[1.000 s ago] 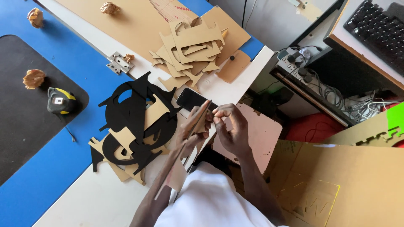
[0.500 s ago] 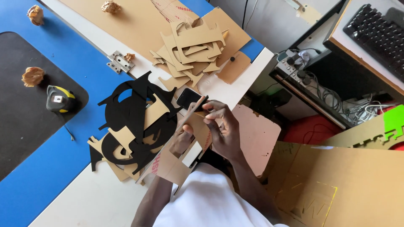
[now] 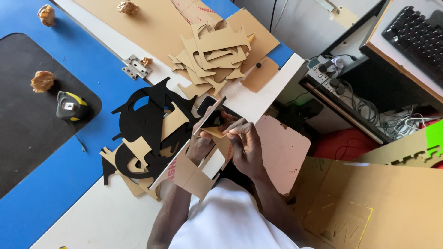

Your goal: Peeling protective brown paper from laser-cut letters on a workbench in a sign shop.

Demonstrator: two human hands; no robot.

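Your blue table (image 3: 69,152) carries a wide brown cardboard sheet (image 3: 152,27); on it lies a pile of brown cutouts (image 3: 214,57), and nearer to you a heap of black cutouts (image 3: 147,124). A tape measure (image 3: 71,106) rests well apart on the dark mat (image 3: 23,124). Your left hand (image 3: 200,145) is closed around a small cardboard piece (image 3: 213,119), held tilted above the table edge; your right hand (image 3: 247,147) has its fingers curled, pinching the same piece from the right side.

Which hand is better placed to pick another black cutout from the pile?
Probably the left hand. It is next to the black cutouts, though it holds a cardboard piece. The right hand is on the far side, touching that piece.
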